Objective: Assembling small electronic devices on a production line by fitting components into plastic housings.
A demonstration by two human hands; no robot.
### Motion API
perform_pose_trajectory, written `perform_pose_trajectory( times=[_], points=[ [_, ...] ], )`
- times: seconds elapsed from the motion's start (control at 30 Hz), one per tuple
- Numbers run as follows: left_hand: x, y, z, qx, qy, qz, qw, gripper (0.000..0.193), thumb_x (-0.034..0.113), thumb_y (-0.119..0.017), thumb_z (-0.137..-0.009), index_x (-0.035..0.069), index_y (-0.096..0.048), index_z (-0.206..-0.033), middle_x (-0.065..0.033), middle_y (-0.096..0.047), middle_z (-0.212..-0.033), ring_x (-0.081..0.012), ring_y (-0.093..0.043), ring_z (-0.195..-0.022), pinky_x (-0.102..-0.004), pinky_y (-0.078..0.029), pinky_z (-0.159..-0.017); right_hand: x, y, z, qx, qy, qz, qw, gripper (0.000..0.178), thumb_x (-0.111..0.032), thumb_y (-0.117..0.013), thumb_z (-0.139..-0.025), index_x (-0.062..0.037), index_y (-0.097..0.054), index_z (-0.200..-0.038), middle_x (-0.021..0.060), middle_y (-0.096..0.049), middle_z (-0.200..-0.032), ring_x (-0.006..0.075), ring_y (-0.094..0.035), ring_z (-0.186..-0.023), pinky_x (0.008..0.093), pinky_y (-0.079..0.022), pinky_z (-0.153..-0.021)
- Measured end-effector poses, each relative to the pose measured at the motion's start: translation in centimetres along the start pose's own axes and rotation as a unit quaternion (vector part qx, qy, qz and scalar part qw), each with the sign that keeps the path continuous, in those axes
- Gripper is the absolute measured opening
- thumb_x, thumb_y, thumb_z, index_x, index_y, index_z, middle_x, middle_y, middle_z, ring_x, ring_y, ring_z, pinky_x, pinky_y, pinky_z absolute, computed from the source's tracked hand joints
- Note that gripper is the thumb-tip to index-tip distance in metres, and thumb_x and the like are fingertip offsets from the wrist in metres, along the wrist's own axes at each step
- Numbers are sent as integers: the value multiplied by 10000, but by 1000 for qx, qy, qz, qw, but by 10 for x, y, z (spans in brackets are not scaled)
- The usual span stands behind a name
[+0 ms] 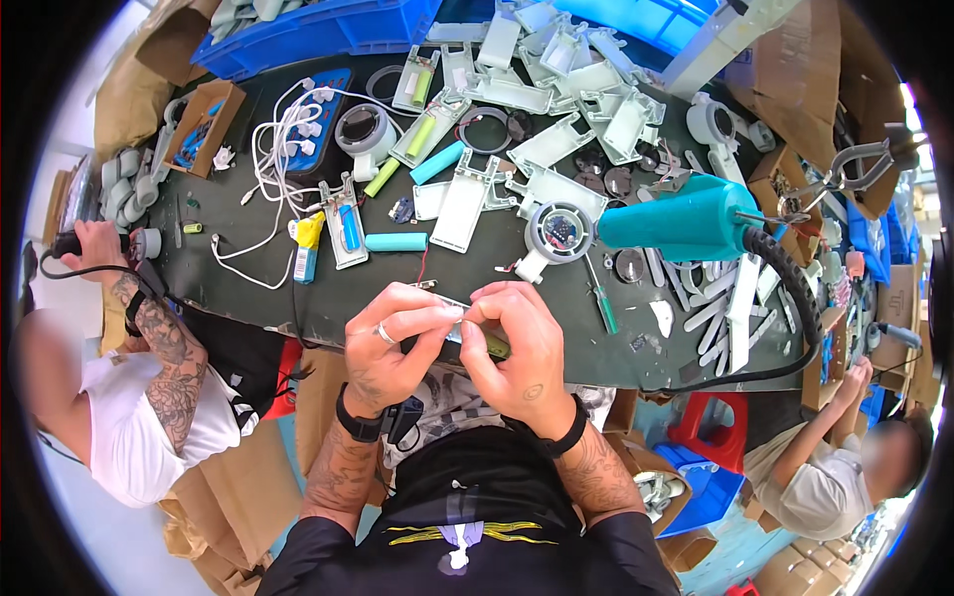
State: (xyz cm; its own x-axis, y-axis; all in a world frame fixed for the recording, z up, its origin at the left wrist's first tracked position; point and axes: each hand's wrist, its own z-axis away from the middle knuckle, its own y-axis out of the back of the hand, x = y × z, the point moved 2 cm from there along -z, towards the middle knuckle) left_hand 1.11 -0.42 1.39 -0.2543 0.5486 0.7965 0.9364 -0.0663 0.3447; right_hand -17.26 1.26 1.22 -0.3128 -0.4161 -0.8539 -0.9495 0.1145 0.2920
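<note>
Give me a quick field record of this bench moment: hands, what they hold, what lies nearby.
left hand: pinches the left end of a small white holder
right hand: grips the same holder, a yellow-green cell under its fingers
surface: dark green table
ahead of hands: cyan cell, round white part, green screwdriver
right of hands: teal hot-air tool with black hose
others: a person at each side of the table

My hands (462, 343) cover most of the small part (484, 342) pinched between my fingers; only a thin pale strip and a green end show, so its shape cannot be told. The blue crates (328, 30) are cut off by the top edge. Both nearby workers' faces are blurred. The loose bits on the bench (328, 298) near the green screwdriver (602, 301) are too small to identify.
</note>
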Motion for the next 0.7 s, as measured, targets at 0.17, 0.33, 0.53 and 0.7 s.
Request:
perform_pose_trajectory(
  times=[0.17, 0.33, 0.53, 0.7],
  points=[
    [0, -2, 1, 4, -7, -20, 1000, 318, -106, -828, -854, 60, -810, -1124, -107, -769, -1027, -257, -758, -889, -361, -623, -791, -1, 0, 0, -2, 5, 24, 1000, 210, 15, -786, -844, -29, -646, -995, 121, -702, -932, 370, -715, -986, 465, -593, -844],
    [-1, -2, 1, 8, 3, -23, 1000, 315, -103, -827, -864, 56, -812, -1135, -112, -778, -1017, -259, -771, -897, -357, -624, -785, -1, 0, -1, -5, 21, 36, 999, 203, 15, -791, -850, -30, -654, -993, 115, -706, -937, 361, -718, -1024, 464, -593, -867],
    [-2, 0, -1, -6, 31, 4, 1000, 278, -114, -802, -893, 30, -801, -1131, -127, -778, -1028, -251, -772, -909, -339, -623, -803, -3, -1, 1, -8, 30, 59, 998, 217, 1, -803, -861, -40, -675, -1031, 110, -719, -972, 368, -707, -1064, 458, -583, -900],
    [-12, -1, 10, 41, 150, 150, 976, 243, -132, -724, -957, -28, -755, -1174, -100, -754, -1057, -176, -754, -939, -312, -620, -838, -16, 13, -4, 37, 58, 143, 987, 279, -19, -806, -868, -70, -720, -1128, 87, -725, -1182, 381, -628, -1184, 477, -506, -1037]
  ],
)
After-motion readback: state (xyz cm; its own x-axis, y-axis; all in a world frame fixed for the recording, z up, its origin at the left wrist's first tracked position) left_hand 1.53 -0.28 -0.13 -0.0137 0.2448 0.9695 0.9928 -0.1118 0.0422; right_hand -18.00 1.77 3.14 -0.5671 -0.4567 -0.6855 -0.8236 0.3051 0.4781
